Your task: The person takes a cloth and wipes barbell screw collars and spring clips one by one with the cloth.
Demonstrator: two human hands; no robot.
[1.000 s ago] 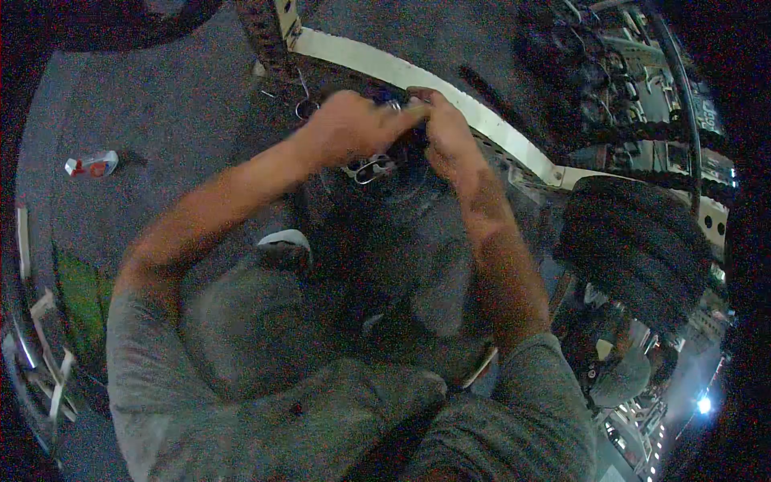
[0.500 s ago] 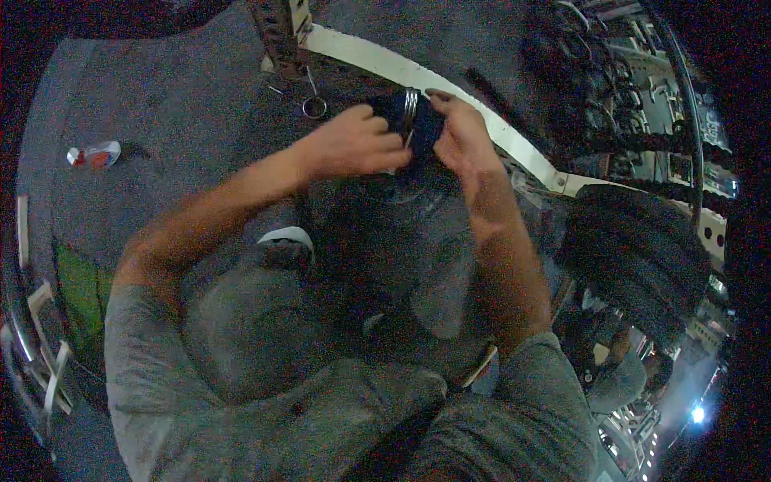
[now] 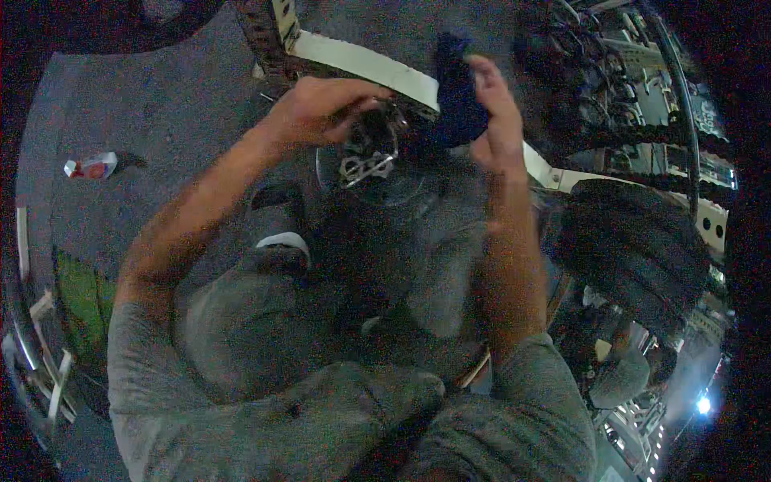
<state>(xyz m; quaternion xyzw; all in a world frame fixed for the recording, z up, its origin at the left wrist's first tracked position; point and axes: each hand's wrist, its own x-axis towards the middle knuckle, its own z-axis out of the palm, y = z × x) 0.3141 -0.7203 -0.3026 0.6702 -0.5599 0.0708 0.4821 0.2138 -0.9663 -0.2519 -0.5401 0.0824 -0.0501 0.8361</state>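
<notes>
My left hand is curled over a shiny metal part with a curved edge and a plate with holes. Its fingertips are at the top of that part; motion blur and poor light hide the exact grip. To the right, a dark blue cloth hangs bunched against my right hand. The right fingers and thumb are bent around the cloth's right side. Just beyond the left hand, a cream-white curved bar ends close to the cloth. A dark round wheel-like shape lies below the metal part, mostly in shadow.
A clear bottle with red on it lies on the grey floor at left. A large black tyre-like object stands at right, near racks of metal parts. A green patch shows at lower left.
My hands have moved apart. The left shifted from the banded dark cloth to the metal part; the right moved right with the blue cloth. The silver bands on the cloth no longer show there.
</notes>
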